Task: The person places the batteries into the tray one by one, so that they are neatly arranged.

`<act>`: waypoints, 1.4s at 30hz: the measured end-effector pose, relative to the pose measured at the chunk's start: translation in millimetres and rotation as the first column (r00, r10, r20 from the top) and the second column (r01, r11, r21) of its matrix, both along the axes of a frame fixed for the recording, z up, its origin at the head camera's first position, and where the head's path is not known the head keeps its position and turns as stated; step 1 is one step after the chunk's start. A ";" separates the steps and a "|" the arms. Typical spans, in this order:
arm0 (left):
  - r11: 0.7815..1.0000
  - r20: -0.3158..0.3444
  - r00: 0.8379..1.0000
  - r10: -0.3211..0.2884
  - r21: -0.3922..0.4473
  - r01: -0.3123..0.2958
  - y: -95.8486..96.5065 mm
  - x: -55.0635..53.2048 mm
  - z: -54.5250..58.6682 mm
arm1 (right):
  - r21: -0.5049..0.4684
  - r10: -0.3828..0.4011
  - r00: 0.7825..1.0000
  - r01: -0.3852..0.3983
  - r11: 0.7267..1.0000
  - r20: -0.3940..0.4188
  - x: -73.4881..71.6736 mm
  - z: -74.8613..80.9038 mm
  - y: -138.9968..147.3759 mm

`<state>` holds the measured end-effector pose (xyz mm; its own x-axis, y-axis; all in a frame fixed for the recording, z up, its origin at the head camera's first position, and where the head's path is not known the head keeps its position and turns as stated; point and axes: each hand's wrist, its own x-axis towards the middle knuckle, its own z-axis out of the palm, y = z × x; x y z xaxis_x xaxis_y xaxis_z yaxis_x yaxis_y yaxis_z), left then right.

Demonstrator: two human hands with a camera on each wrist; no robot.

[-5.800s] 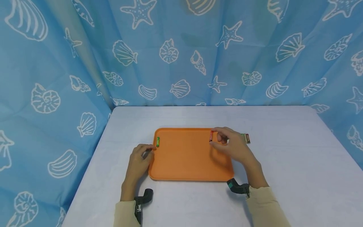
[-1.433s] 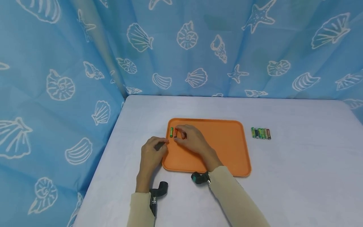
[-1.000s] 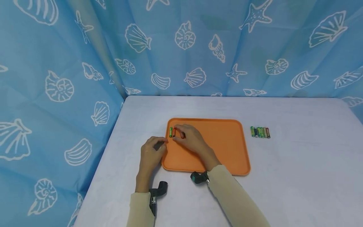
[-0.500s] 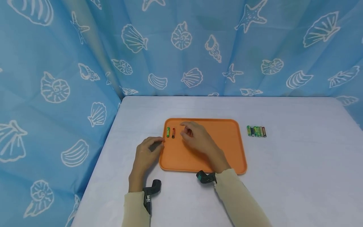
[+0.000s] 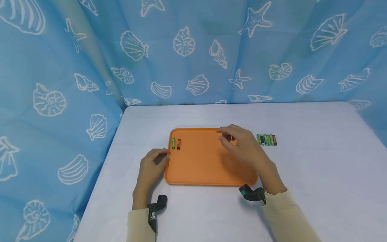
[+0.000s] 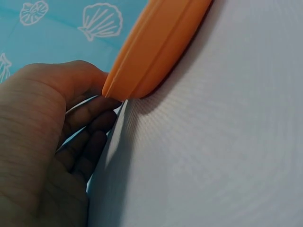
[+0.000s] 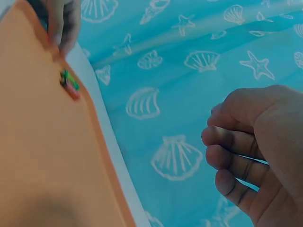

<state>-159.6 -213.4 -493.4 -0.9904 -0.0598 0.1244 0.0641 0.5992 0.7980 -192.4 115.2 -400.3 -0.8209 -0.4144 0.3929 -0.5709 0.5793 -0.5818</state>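
A green battery (image 5: 173, 143) and a red battery (image 5: 179, 144) with a dark lower end lie side by side, slightly apart, near the left end of the orange tray (image 5: 196, 168). My left hand (image 5: 152, 167) pinches the tray's left rim; in the left wrist view its thumb and fingers (image 6: 85, 116) meet at the orange edge. Over the tray's right part hovers my right hand (image 5: 242, 144), fingers loosely bent and thumb apart from them, with nothing held. The right wrist view shows that hand (image 7: 255, 151) bare, and the two batteries blurred.
Just right of the tray, several batteries (image 5: 268, 139) stand in a tight row on the white table (image 5: 311, 168), partly near my right hand. A blue curtain (image 5: 199, 50) with white shells hangs behind and to the left.
My right hand brought the red battery from the tray's right side to beside the green one, let it go, and moved back right. My left hand stays at the rim.
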 end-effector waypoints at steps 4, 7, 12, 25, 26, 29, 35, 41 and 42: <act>1.000 -0.002 1.000 0.006 -0.007 -0.006 -2.5 2.4 1.8 | 0.022 -0.008 0.998 0.010 1.000 -0.068 4.6 -0.6 24.1; 1.000 -0.002 1.000 0.009 -0.018 -0.009 -2.4 2.2 2.6 | 0.041 -0.027 0.996 0.031 0.999 -0.089 5.1 -1.8 43.2; 1.000 -0.005 1.000 0.001 -0.011 -0.001 1.5 2.1 2.8 | 0.073 -0.111 0.991 0.117 0.990 -0.081 4.8 -1.2 72.7; 1.000 -0.016 1.000 -0.015 -0.014 0.015 1.9 2.5 2.9 | 0.090 -0.164 0.978 0.176 0.980 -0.131 4.4 -1.7 115.1; 1.000 -0.010 1.000 -0.011 -0.018 0.011 1.3 3.0 3.1 | 0.100 -0.167 0.978 0.179 0.979 -0.122 3.2 -1.8 119.0; 1.000 -0.018 1.000 0.001 -0.018 -0.001 -1.5 2.5 5.1 | 0.138 -0.209 0.976 0.216 0.967 -0.063 -3.1 0.0 132.6; 1.000 -0.029 1.000 0.009 -0.004 -0.009 -4.3 -3.3 8.9 | 0.184 -0.292 0.950 0.270 0.945 0.107 -14.8 -11.0 166.1; 1.000 0.004 1.000 0.009 -0.002 -0.009 1.0 1.0 2.6 | 0.194 -0.273 0.922 0.225 0.955 0.274 -16.8 -46.1 190.4; 1.000 0.004 1.000 0.010 0.001 -0.010 2.2 2.4 1.0 | 0.196 -0.267 0.915 0.214 0.957 0.301 -16.2 -51.6 193.5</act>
